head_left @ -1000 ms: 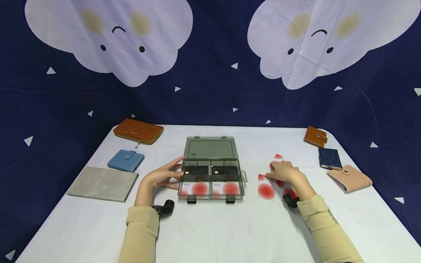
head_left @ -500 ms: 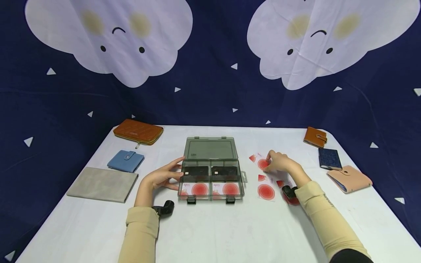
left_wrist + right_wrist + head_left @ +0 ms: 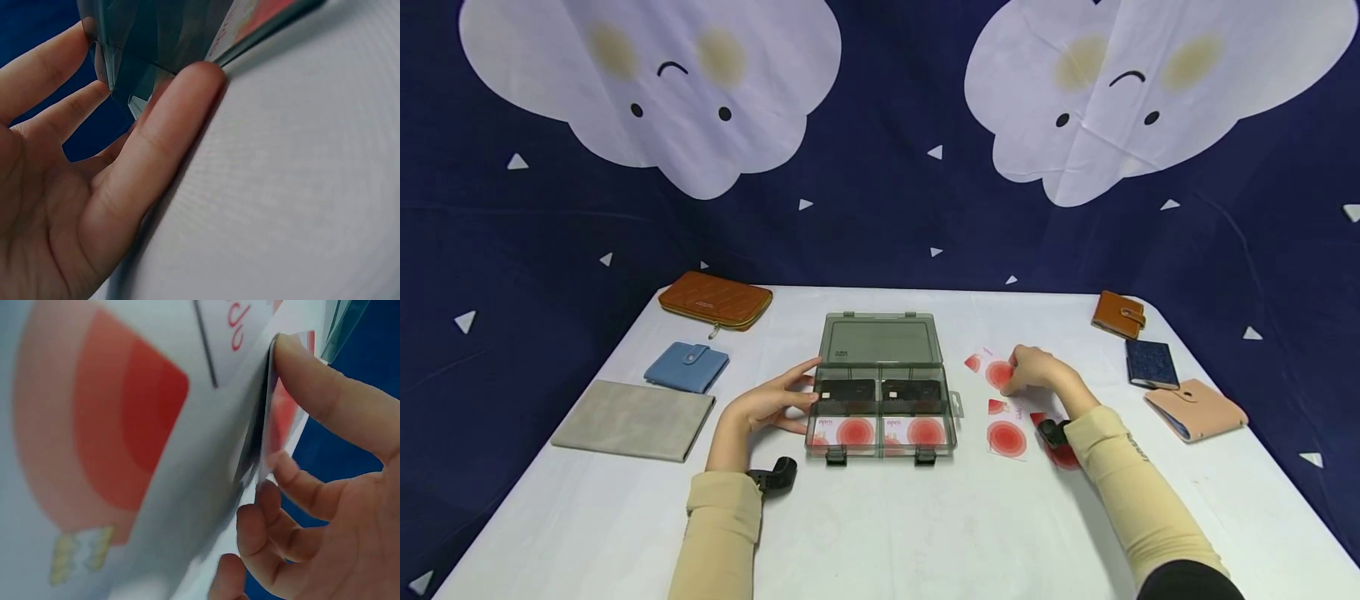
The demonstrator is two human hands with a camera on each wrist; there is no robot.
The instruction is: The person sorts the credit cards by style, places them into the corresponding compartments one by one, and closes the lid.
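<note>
A smoky clear divided box (image 3: 880, 337) stands with its lid laid back. Black cards (image 3: 847, 397) fill its two rear compartments; red-and-white cards (image 3: 853, 431) lie in the front two. My left hand (image 3: 771, 402) touches the box's left side with spread fingers, its thumb (image 3: 162, 125) against the lower edge. To the box's right, my right hand (image 3: 1039, 372) pinches a red-and-white card (image 3: 284, 419) by its edges, tilted up from the table. Two more such cards, one at left (image 3: 1006, 437) and one partly under the wrist (image 3: 1063, 456), lie nearer.
At left lie a brown zip wallet (image 3: 717, 300), a blue wallet (image 3: 687, 367) and a grey pouch (image 3: 635, 419). A brown card holder (image 3: 1116, 314), a dark blue one (image 3: 1152, 363) and a pink one (image 3: 1198, 408) lie at right on the white table (image 3: 880, 533).
My right hand has shifted left and slightly back, bringing the far card left, towards the box and away from the other loose cards. The left hand and box have stayed put.
</note>
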